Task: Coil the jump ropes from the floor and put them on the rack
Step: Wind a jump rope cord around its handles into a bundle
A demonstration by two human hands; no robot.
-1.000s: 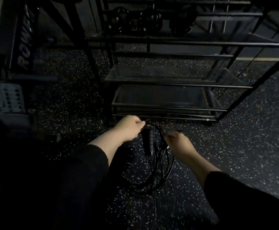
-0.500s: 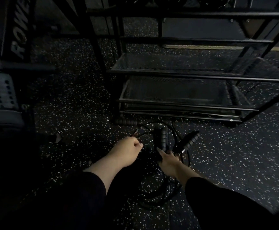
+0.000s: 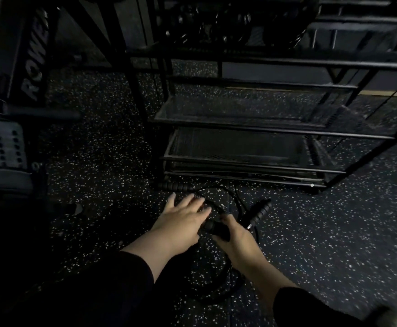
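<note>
A black jump rope (image 3: 218, 286) lies in loose loops on the speckled floor in front of the black metal rack (image 3: 251, 135). My right hand (image 3: 236, 239) grips one black handle (image 3: 216, 228) of it. A second handle (image 3: 258, 212) sticks up to the right of that hand. My left hand (image 3: 183, 218) is spread with straight fingers over the cord, just left of the gripped handle. Another ribbed handle (image 3: 176, 185) lies on the floor by the rack's front left foot.
The rack's two low mesh shelves (image 3: 240, 109) hold nothing; dark coiled items (image 3: 216, 22) sit on an upper shelf. A gym machine with a weight stack (image 3: 1, 147) stands at the left. Speckled rubber floor (image 3: 334, 232) stretches to the right.
My left hand has opened from a fist and spread over the cord. My right hand has closed round a handle. The view has tilted up a little.
</note>
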